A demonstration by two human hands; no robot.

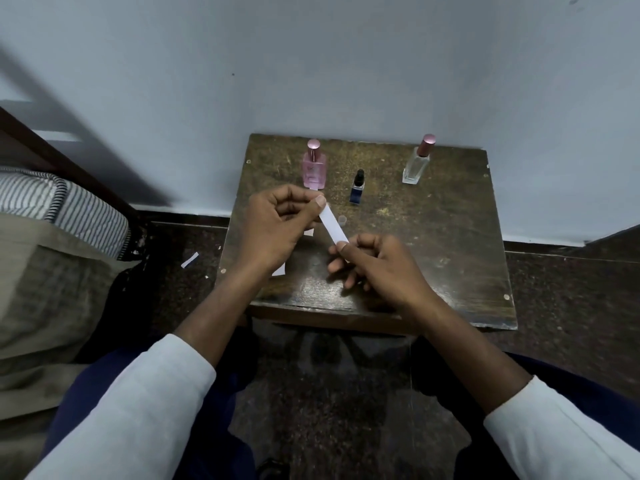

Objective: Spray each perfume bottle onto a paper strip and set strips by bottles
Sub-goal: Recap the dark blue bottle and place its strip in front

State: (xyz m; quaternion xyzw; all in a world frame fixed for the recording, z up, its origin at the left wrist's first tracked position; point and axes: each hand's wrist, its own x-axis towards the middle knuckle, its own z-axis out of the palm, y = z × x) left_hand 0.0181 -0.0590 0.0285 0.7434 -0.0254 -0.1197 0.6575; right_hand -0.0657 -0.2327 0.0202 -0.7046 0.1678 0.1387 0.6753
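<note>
Both hands are busy with one narrow white paper strip: the left hand pinches its far end between thumb and fingers, and the right hand pinches the near end, so the strip hangs stretched between them just above the dark, worn wooden bench.

Beyond the strip stand three bottles. A pink glass bottle with a pink cap is just behind the left hand, a small dark blue bottle with a black cap is to its right, and a tall clear glass bottle with a rose-coloured cap stands well off to the right. The pink and clear ones look capped, and the clear one appears nearly empty; how full the blue one is I can't tell.

From where I stand the job looks barely begun. No strip clearly lies beside any bottle. White paper pieces show under the left wrist, and another scrap lies on the floor left of the bench.
</note>
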